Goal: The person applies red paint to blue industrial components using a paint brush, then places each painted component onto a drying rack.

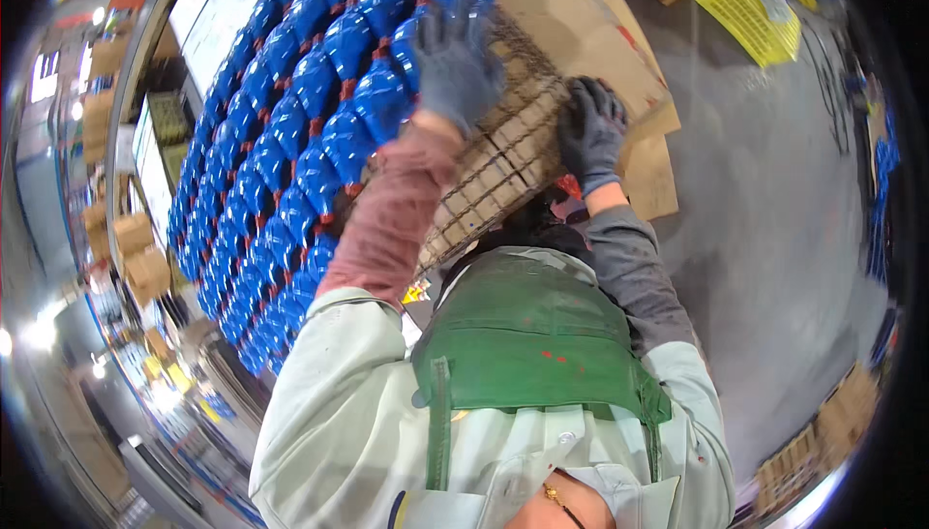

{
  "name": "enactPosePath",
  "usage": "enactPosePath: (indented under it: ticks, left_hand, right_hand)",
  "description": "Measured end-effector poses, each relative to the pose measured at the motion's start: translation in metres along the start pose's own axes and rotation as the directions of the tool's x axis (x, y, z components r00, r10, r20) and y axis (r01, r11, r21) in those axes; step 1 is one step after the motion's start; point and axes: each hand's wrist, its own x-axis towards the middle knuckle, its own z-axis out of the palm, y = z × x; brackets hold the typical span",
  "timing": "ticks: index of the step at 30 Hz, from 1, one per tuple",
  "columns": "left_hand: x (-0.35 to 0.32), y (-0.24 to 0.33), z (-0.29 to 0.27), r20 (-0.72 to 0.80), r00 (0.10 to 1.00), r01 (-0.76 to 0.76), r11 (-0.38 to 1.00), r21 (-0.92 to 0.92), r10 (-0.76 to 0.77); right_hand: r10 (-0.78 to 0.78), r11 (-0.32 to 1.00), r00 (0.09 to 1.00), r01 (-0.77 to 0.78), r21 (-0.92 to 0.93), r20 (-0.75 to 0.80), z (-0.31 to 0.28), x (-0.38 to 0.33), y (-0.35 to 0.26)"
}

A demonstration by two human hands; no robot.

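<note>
Many glossy blue, rounded pieces with red ends (316, 87) stand close together in slanting rows at the left. My left hand (459, 69), in a grey glove, reaches to the near end of the rows. Its fingers are stretched out over a blue piece, somewhat blurred. Beside it, a dark wire mesh frame (495, 181) borders the rows, with brown cardboard showing through the grid. At the frame's right corner is my right hand (592, 132), also gloved in grey. Those fingers are bent over the corner, next to a cardboard sheet; the exact contact is partly hidden.
Flattened cardboard (552, 16) lies beyond and right of the mesh. A yellow plastic basket (750, 11) sits on the grey floor (774, 239) at the far right. Stacked cartons (140, 248) stand along the left, and more cardboard (847, 408) is at the lower right.
</note>
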Motion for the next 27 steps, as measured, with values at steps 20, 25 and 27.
enactPosePath:
  ticks: [20,25,27]
  left_hand:
    - [-0.309,-0.111,-0.185,0.425,0.675,0.572,0.792,0.214,-0.603]
    - [-0.309,-0.112,-0.190,0.441,0.778,0.421,0.893,0.162,-0.447]
    - [-0.305,-0.111,-0.187,0.427,0.781,0.431,0.888,0.161,-0.456]
  right_hand:
    - [-0.183,0.977,0.979,0.191,-0.094,0.087,0.000,0.001,0.002]
    - [-0.175,0.979,0.981,0.183,-0.086,0.085,-0.001,0.000,0.003]
    - [-0.187,0.978,0.979,0.193,-0.074,0.087,-0.001,0.000,0.004]
